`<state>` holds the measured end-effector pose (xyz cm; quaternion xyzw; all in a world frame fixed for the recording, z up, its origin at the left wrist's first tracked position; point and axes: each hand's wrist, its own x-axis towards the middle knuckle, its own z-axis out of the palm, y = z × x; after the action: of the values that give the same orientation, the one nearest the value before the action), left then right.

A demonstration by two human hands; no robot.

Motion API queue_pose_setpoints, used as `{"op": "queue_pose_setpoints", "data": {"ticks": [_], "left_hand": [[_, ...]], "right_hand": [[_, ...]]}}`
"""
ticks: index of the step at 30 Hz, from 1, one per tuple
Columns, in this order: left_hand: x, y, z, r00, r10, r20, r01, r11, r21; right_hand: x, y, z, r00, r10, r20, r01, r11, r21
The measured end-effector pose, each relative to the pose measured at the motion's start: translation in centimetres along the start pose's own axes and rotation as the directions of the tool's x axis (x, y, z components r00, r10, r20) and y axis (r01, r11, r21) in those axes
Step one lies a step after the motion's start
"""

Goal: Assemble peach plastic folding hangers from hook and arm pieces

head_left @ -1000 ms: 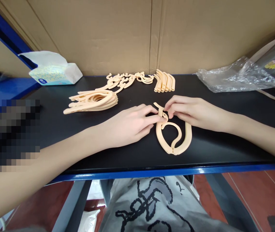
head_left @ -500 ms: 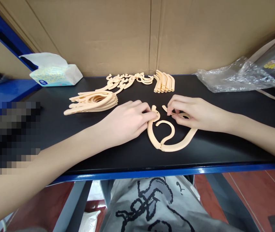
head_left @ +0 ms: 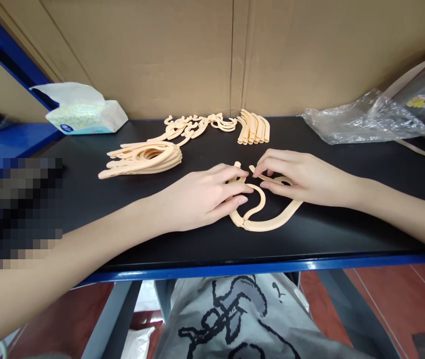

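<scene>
A cream plastic folding clothes hanger (head_left: 268, 225) lies on the black table, its curved arms bowed toward me and its hook (head_left: 261, 198) curling up between them. My left hand (head_left: 212, 195) rests over the hanger's left arm with fingers stretched and apart, the fingertips by the hook's tip. The fingers hide much of that arm. My right hand (head_left: 290, 174) curls its thumb and fingers round the right arm's far end, covering part of it. A narrow tip of that arm pokes out past the fingers.
Behind my left hand lies a stack of cream hanger arms (head_left: 145, 157). Farther back are loose hooks (head_left: 186, 125) and a row of short curved pieces (head_left: 253, 127). A tissue pack (head_left: 85, 114) stands back left, a clear plastic bag (head_left: 361, 119) back right.
My left hand has moved right and slightly down across the hanger, its fingers spreading out. The hanger has shifted a little left. My right hand has barely moved.
</scene>
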<state>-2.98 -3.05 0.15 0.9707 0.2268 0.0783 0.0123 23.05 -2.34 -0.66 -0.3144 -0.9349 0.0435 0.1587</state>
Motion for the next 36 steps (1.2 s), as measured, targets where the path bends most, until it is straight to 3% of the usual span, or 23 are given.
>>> {"op": "queue_pose_setpoints", "data": {"ticks": [8,15,27,36], "left_hand": [[0.1,-0.4,0.1,0.995,-0.075,-0.059,0.081,0.992,0.094],[0.1,-0.6,0.0,0.994,-0.075,-0.081,0.089,0.979,0.181],[-0.1,-1.3,0.1,0.998,-0.058,-0.018,0.061,0.97,0.237],[0.0,-1.6,0.1,0.998,-0.01,-0.055,0.021,0.979,0.204]], "right_hand": [[0.0,-1.0,-0.4,0.999,-0.048,0.013,0.046,0.992,0.122],[0.0,-1.3,-0.5,0.996,-0.08,-0.024,0.083,0.983,0.165],[-0.2,-1.8,-0.8,0.991,-0.054,0.119,0.009,0.937,0.349],[-0.1,-1.5,-0.5,0.992,-0.094,0.08,0.07,0.962,0.263]]}}
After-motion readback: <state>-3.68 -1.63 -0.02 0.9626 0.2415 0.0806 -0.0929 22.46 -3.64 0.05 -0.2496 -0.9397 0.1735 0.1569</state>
